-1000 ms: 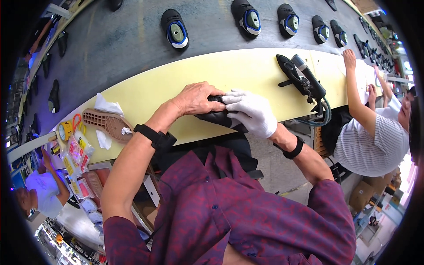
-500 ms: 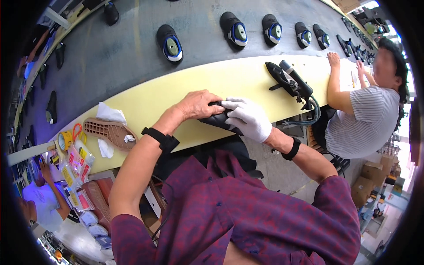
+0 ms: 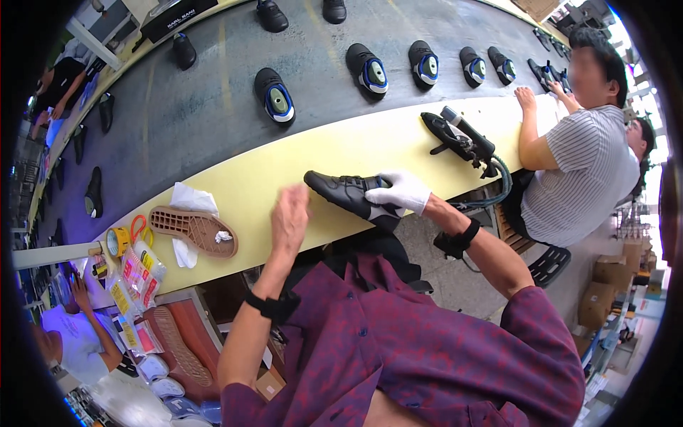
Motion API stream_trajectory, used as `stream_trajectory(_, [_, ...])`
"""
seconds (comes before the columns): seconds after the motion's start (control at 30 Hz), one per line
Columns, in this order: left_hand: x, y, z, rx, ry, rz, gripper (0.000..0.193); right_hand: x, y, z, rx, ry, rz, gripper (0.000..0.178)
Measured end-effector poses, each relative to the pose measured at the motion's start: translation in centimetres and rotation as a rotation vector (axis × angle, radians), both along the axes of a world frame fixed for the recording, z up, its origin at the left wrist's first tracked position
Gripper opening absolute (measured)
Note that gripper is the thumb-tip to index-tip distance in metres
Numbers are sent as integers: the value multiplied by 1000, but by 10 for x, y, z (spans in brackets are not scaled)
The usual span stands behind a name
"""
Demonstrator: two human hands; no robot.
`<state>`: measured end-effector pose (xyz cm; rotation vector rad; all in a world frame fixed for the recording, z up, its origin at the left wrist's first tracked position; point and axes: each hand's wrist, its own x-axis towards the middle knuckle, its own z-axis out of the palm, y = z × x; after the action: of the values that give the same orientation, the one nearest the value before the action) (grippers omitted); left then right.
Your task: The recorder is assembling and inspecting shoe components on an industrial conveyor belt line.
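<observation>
A black lace-up shoe (image 3: 340, 189) is held over the near edge of the yellow worktable, its toe toward the left. My right hand (image 3: 403, 192), in a white glove, grips it near the heel and ankle opening. My bare left hand (image 3: 290, 217) is raised just left of the toe, apart from the shoe. Motion smears its fingers, so their pose is unclear. Farther left, a tan shoe sole (image 3: 191, 229) lies tread side up on white paper, with a crumpled white scrap on its end.
A black clamp-like tool (image 3: 462, 139) with hoses lies on the yellow table (image 3: 277, 153) at right. Several black shoes (image 3: 274, 98) stand on the grey conveyor beyond. Yellow tape (image 3: 117, 241) and plastic packets (image 3: 140, 274) are at left. A co-worker (image 3: 580, 164) sits at right.
My left hand has let go of the shoe and moved left and down. The shoe is now in my right hand alone and shows more fully. The view has shifted somewhat.
</observation>
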<state>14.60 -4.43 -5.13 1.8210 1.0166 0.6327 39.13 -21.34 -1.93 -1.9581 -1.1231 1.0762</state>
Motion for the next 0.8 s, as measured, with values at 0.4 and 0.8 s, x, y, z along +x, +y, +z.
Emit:
stream_trajectory(0.4, [12,-59,41,-373,-275,-236,61,-82,-9,24,131,467,-349,53])
stream_trajectory(0.8, [3,-63,89,-506,-299,-183,65,-93,-5,83,179,246,-428,62])
